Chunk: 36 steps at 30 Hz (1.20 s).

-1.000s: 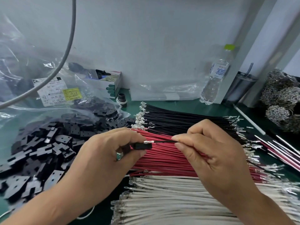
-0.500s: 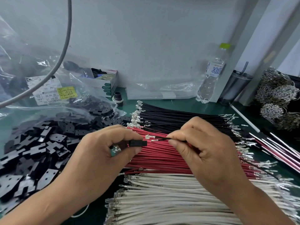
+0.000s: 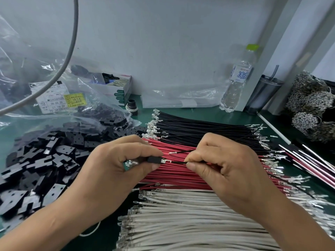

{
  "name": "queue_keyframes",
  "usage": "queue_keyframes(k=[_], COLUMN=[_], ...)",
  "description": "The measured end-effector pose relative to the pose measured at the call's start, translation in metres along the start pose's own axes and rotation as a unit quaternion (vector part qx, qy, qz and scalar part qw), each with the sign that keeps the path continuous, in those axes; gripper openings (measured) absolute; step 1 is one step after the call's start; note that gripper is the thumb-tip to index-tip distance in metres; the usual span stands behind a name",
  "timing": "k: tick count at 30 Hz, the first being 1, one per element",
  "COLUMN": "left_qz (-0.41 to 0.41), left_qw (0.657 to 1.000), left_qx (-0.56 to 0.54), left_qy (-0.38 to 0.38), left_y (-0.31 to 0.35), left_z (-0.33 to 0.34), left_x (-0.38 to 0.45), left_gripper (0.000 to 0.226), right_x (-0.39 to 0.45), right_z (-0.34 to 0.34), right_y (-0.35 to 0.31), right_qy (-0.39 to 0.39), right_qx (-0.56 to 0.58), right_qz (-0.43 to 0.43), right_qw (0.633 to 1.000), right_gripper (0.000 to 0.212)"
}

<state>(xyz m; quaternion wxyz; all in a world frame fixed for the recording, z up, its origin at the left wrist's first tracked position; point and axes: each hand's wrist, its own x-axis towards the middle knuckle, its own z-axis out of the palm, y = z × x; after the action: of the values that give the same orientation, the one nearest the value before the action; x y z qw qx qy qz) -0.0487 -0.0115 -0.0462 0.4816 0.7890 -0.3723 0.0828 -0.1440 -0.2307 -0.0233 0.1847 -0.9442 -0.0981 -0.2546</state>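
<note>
My left hand (image 3: 116, 171) pinches a small black connector housing (image 3: 154, 159) between thumb and forefinger. My right hand (image 3: 224, 167) pinches a thin black wire (image 3: 178, 162) just right of the housing; the wire's metal terminal (image 3: 165, 161) sits at the housing's open end. A second black wire with a bare terminal (image 3: 179, 152) sticks out leftward above my right fingers. Both hands hover over the red wire bundle (image 3: 174, 176). Black wires (image 3: 199, 129) lie behind it, white wires (image 3: 190, 220) in front.
A heap of black plastic parts (image 3: 41, 160) spills from a clear bag (image 3: 54, 98) at left. A small carton (image 3: 119, 91), a water bottle (image 3: 235, 82), a dark tumbler (image 3: 262, 93) and grey coiled bundles (image 3: 310, 105) stand along the back and right. A grey cable (image 3: 72, 42) hangs overhead.
The terminal of the wire in my right hand has moved left and now meets the end of the housing. A second wire end now shows above it.
</note>
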Motion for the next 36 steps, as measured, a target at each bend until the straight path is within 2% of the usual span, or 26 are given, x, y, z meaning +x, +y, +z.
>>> queue_keyframes(k=[3, 7, 9, 13, 16, 23, 27, 36], left_qz=[0.001, -0.019, -0.014, -0.008, -0.007, -0.016, -0.006, -0.033], left_qw=[1.000, 0.996, 0.996, 1.000, 0.999, 0.998, 0.999, 0.999], left_qx=[-0.010, -0.090, -0.085, -0.001, 0.045, -0.056, -0.029, -0.043], left_qy=[-0.009, -0.008, -0.004, -0.012, -0.023, -0.002, -0.033, -0.004], left_y=[-0.002, -0.002, -0.001, -0.004, -0.006, -0.005, -0.002, -0.003], left_z=[0.000, -0.001, 0.000, -0.001, 0.001, 0.000, 0.003, 0.006], left_x=[0.000, 0.001, 0.001, 0.000, 0.000, 0.000, -0.002, -0.003], left_gripper=[0.025, 0.016, 0.018, 0.015, 0.018, 0.017, 0.018, 0.018], right_x=[0.000, -0.001, 0.000, 0.001, 0.002, 0.001, 0.002, 0.003], right_z=[0.002, 0.004, 0.004, 0.006, 0.003, 0.008, 0.011, 0.020], right_y=[0.000, -0.001, -0.002, -0.008, -0.007, -0.008, -0.011, -0.009], right_qy=[-0.015, -0.006, 0.005, 0.036, 0.045, 0.024, 0.027, 0.064], right_qx=[0.052, 0.083, 0.047, -0.070, -0.110, 0.014, -0.012, -0.003], right_qz=[0.017, 0.033, 0.020, -0.029, -0.060, -0.001, -0.009, -0.013], right_qw=[0.998, 0.996, 0.999, 0.997, 0.991, 1.000, 1.000, 0.998], right_gripper=[0.011, 0.010, 0.011, 0.013, 0.014, 0.015, 0.015, 0.016])
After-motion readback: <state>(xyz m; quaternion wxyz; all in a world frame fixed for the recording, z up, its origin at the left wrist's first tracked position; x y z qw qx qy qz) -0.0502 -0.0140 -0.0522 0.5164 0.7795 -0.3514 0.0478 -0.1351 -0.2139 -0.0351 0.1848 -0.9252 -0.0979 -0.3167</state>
